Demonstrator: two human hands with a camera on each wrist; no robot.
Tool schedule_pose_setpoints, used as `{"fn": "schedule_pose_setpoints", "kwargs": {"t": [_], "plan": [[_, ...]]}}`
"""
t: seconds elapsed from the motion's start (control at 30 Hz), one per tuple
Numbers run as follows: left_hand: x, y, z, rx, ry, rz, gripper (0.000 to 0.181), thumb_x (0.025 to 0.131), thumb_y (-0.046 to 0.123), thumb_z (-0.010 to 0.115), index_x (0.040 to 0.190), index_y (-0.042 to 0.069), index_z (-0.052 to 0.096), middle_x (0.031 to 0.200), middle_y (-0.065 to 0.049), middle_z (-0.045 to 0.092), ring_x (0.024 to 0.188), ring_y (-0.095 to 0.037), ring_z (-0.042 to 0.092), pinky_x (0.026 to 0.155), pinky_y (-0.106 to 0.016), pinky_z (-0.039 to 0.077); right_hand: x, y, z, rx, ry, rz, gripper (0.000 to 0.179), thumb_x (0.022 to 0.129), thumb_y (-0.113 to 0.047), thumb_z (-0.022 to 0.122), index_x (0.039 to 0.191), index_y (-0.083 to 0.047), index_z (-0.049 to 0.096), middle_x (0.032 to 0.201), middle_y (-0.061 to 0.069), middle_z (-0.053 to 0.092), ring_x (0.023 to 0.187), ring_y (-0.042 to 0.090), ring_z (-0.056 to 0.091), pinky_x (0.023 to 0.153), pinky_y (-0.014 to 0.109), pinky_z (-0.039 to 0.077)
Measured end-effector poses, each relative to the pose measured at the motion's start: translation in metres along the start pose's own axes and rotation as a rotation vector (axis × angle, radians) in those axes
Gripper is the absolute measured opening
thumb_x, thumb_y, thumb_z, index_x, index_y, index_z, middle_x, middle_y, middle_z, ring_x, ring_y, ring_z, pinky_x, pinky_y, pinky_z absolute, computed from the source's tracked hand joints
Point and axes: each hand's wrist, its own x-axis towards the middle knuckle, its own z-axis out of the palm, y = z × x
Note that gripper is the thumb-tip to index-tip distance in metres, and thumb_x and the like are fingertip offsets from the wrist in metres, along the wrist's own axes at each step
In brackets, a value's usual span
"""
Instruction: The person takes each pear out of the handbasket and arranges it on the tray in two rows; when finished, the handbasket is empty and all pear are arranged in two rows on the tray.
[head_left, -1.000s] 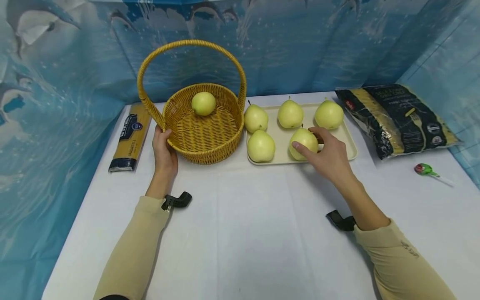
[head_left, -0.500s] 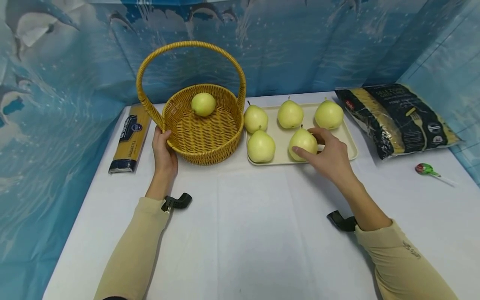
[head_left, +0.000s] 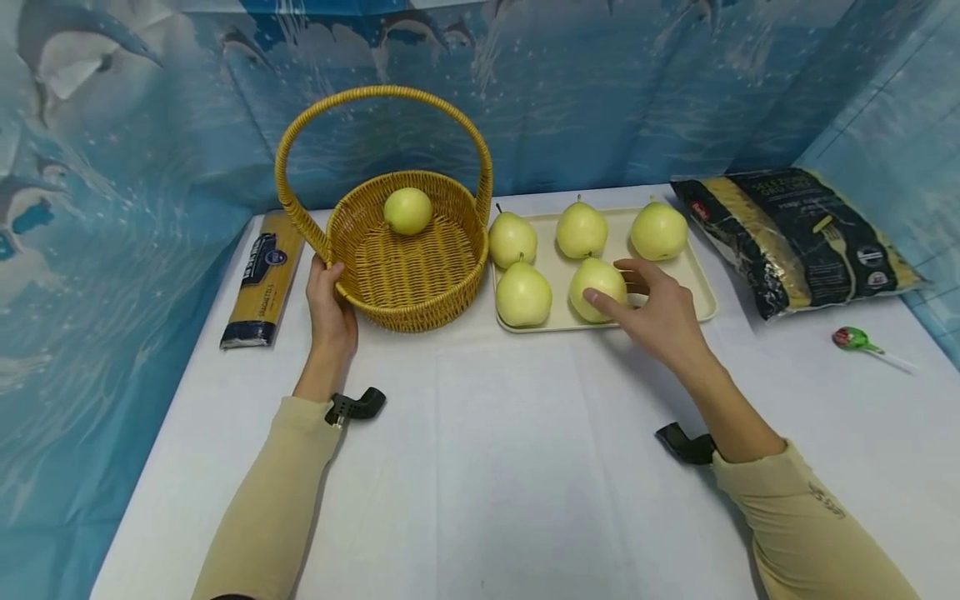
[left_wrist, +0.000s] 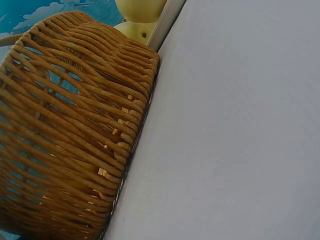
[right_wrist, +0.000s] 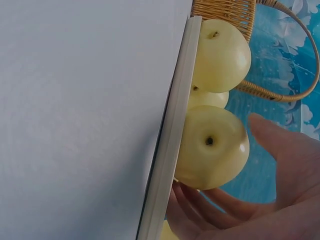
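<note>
One pear (right_wrist: 212, 152), axis front-to-back, stem away, right fingers (head_left: 640, 270) spread around, left fingers (head_left: 320, 273) gripping basket (head_left: 408, 315)

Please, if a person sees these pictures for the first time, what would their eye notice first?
Probably the basket, left of the middle, with its tall looped handle and one pear inside. Next come five pale pears on the tray, just right of the basket. Farther right, the black-and-gold bag and, in front of it, a small bright lollipop also stand out.
</note>
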Motion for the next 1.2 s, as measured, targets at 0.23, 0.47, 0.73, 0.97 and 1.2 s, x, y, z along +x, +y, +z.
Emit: {"fn": "schedule_pose_setpoints", "kwargs": {"t": [0.23,0.47,0.73,0.97,1.2], "plan": [[0.000,0.000,-0.001,-0.010,-0.007,0.000,0.058,0.102,0.017,0.044,0.160,0.012,0.038,0.154,-0.016,0.044,0.145,-0.031,0.041,0.126,-0.040,0.030,0.000,0.000,0.000,0.014,0.024,-0.016,0.079,0.098,-0.057,0.067,0.154,-0.005,0.049,0.148,0.025,0.059,0.134,0.046,0.058,0.109,0.064,0.043],[-0.002,-0.001,-0.002,0.001,-0.001,-0.013,0.056,0.103,0.018,0.043,0.158,0.010,0.038,0.154,-0.017,0.044,0.145,-0.033,0.041,0.124,-0.040,0.032,-0.003,0.005,0.001,0.048,0.047,-0.024,0.074,0.101,-0.055,0.063,0.153,-0.004,0.049,0.148,0.024,0.060,0.132,0.044,0.060,0.107,0.062,0.046],[0.000,0.000,-0.001,0.005,-0.003,0.004,0.056,0.103,0.018,0.044,0.158,0.010,0.038,0.152,-0.016,0.045,0.143,-0.032,0.042,0.123,-0.039,0.033,0.000,0.003,-0.001,0.065,0.085,-0.045,0.073,0.101,-0.052,0.065,0.152,-0.002,0.051,0.145,0.023,0.061,0.136,0.040,0.058,0.105,0.059,0.052],[0.002,-0.001,-0.001,-0.009,0.000,0.007,0.057,0.102,0.017,0.044,0.159,0.010,0.038,0.157,-0.019,0.041,0.147,-0.034,0.039,0.125,-0.039,0.031,0.003,-0.016,-0.010,0.069,0.125,-0.092,0.074,0.098,-0.050,0.070,0.153,-0.003,0.050,0.151,0.021,0.057,0.136,0.040,0.057,0.108,0.060,0.050],[0.000,-0.002,-0.002,-0.006,0.004,-0.004,0.056,0.103,0.016,0.043,0.158,0.008,0.038,0.157,-0.021,0.040,0.148,-0.036,0.037,0.126,-0.040,0.029,-0.003,-0.041,-0.007,0.037,0.109,-0.164,0.068,0.094,-0.036,0.078,0.149,-0.003,0.054,0.147,0.022,0.060,0.136,0.040,0.056,0.108,0.060,0.049]]}}
